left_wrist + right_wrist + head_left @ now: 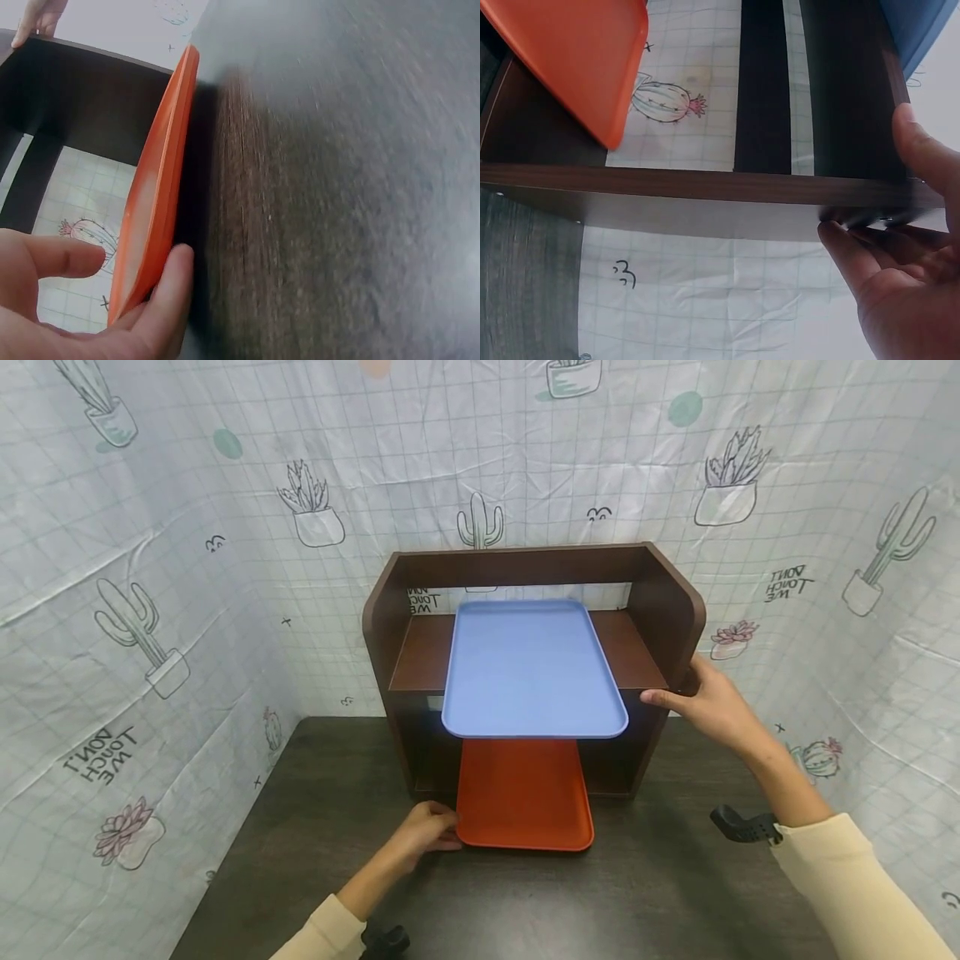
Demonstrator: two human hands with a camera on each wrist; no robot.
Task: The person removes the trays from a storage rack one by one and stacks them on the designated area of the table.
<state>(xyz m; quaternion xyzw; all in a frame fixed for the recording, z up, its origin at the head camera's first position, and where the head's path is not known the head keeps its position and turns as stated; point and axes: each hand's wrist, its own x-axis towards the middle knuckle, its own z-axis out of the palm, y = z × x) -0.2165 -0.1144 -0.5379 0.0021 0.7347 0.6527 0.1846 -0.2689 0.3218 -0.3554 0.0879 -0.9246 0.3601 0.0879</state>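
Note:
A dark brown two-level shelf (525,567) stands on the table. On its upper board lies a light blue tray (531,668) that juts out past the front. An orange-red tray (525,793) extends from the lower compartment toward the front. My left hand (426,831) grips this lower tray at its front left corner; in the left wrist view its fingers (171,289) straddle the edge, one against the underside. My right hand (716,702) holds the shelf's right side panel (705,186), thumb at the front edge and fingers round the outer face.
The dark wood-grain table (315,827) spreads in front of the shelf and to both sides. A white grid-patterned cloth (225,527) with cactus drawings hangs behind and at both sides. Black straps (742,824) sit on the wrists.

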